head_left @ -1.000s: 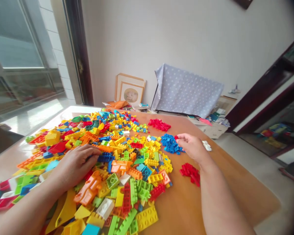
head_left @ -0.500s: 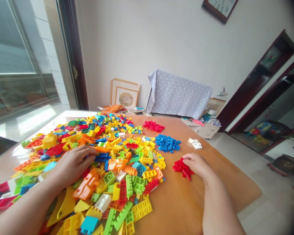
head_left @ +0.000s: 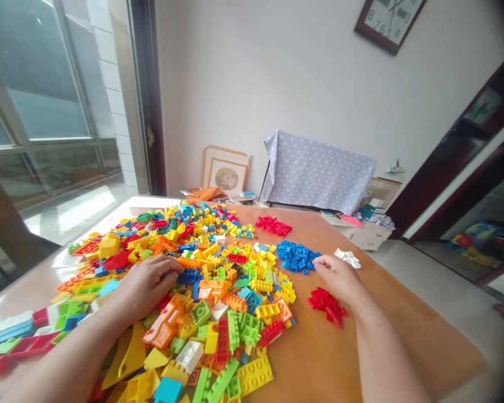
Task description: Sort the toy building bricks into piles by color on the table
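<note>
My left hand (head_left: 151, 282) rests on a large mixed pile of plastic toy bricks (head_left: 210, 291), its fingers curled together over the pieces beside a dark blue brick (head_left: 190, 276). Whatever lies under those fingertips is hidden. At the right edge of a heap of small blue bricks (head_left: 297, 256) is my right hand (head_left: 338, 275), thumb and fingers drawn together. I cannot make out anything between them. Just below that hand lies a small heap of red bricks (head_left: 326, 305). A few white bricks (head_left: 348, 258) sit behind it.
Another heap of pinkish-red bricks (head_left: 273, 225) lies toward the far edge of the brown table (head_left: 403, 330). Beyond the table are a dotted cloth (head_left: 319, 173) over a stand, leaning picture frames (head_left: 225, 170) and a low white cabinet (head_left: 367, 237).
My right hand has left the small red heap and moved up beside the blue heap. My left hand stays on the mixed pile. The whole view has shifted slightly.
</note>
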Motion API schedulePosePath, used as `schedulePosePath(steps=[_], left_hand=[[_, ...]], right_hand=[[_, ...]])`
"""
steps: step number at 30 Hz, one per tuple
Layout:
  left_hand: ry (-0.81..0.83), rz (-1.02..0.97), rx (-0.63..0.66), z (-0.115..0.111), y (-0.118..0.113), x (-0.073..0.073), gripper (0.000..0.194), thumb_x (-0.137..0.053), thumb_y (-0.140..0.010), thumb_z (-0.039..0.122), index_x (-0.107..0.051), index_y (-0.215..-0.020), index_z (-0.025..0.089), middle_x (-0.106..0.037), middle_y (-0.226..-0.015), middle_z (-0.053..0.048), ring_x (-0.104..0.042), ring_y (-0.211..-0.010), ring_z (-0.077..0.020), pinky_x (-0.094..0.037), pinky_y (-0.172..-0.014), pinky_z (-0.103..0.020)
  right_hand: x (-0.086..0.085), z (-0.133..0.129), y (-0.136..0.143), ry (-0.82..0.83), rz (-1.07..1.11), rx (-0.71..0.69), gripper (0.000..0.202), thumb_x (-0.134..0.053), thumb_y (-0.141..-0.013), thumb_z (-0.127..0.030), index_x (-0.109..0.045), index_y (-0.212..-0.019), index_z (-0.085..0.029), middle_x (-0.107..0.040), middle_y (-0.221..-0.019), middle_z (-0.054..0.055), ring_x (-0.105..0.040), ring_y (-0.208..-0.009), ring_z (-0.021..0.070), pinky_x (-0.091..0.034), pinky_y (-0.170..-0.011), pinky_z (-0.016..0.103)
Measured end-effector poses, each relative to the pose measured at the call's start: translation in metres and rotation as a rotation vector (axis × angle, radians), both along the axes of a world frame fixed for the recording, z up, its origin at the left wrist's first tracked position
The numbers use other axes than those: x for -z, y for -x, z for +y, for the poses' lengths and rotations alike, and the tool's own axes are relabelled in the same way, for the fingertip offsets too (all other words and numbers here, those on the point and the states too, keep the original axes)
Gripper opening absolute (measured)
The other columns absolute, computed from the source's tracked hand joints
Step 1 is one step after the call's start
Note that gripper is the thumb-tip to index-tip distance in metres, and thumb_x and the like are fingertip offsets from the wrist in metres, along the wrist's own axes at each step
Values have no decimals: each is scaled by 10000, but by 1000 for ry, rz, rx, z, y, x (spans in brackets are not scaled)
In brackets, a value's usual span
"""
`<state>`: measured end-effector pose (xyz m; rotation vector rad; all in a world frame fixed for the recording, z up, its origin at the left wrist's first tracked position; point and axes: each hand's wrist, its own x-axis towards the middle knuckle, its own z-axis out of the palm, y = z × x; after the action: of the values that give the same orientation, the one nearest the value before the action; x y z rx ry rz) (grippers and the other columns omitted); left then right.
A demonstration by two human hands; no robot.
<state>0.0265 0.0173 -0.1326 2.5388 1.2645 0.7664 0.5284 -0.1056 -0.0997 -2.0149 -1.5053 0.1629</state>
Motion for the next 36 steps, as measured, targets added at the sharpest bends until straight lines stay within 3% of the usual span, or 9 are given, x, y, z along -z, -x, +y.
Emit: schedulePosePath(steps=[7,10,14,20,23,27,32,36], left_hand=[[-5,-16,-7,-12,-5,-11,284,-457,-983,350,-719,-983,241,-718,-1054,-53,-668,-934,-204,-492,-825,-298],[5,-37,-6,-16,-7,-15,261,-464,-977,314,-715,-970,241,-713,-1032,-51,-664,-932,-201,-493,-833,-302],[16,-60,-16,-18,-7,-15,223,-485,-959,268,-707,-943,251,-710,-1027,-41,-658,-943,-201,-494,-844,-303],[21,-68,-36,-22,-8,-15,212,-495,-948,223,-703,-954,259,-706,-1042,-40,-641,-962,-205,-492,-859,-315],[26,-82,-50,-24,-9,-17,214,-498,-947,221,-710,-943,255,-709,-1033,-47,-645,-962,-206,-496,-864,-317],[40,-78,-62,-26,-11,-19,218,-499,-948,225,-715,-945,253,-708,-1029,-44,-648,-960,-201,-496,-869,-315],[51,-75,-70,-24,-12,-17,220,-503,-947,223,-721,-953,257,-708,-1039,-40,-646,-985,-209,-493,-878,-330],[43,-93,-61,-23,-11,-15,219,-510,-943,226,-726,-948,259,-714,-1051,-49,-646,-970,-218,-498,-878,-348]], right_hand=[[-24,77,99,-21,107,-408,299,-567,-874,-396,-758,-1012,-212,-745,-861,26,-653,-766,180,-480,-681,263],[-23,122,140,-37,108,-508,284,-569,-860,-329,-764,-1022,-203,-753,-890,27,-655,-801,183,-477,-701,261],[-18,178,194,69,10,-691,274,-541,-852,-263,-783,-970,-209,-759,-902,11,-651,-828,181,-475,-750,257],[-4,233,260,212,-170,-855,309,-576,-808,-238,-794,-1024,-268,-777,-907,-29,-654,-830,180,-483,-787,243],[7,247,273,242,-195,-906,322,-568,-807,-228,-803,-1020,-283,-790,-964,-23,-669,-845,177,-486,-816,238],[15,253,264,267,-232,-926,323,-547,-814,-214,-811,-991,-271,-790,-1033,-10,-686,-913,179,-480,-823,230],[12,258,240,319,-262,-853,269,-578,-810,-215,-802,-955,-243,-788,-952,-21,-695,-834,156,-475,-713,207],[12,270,243,307,-313,-745,295,-599,-825,-225,-786,-1048,-271,-781,-1047,-18,-698,-909,168,-479,-752,223]])
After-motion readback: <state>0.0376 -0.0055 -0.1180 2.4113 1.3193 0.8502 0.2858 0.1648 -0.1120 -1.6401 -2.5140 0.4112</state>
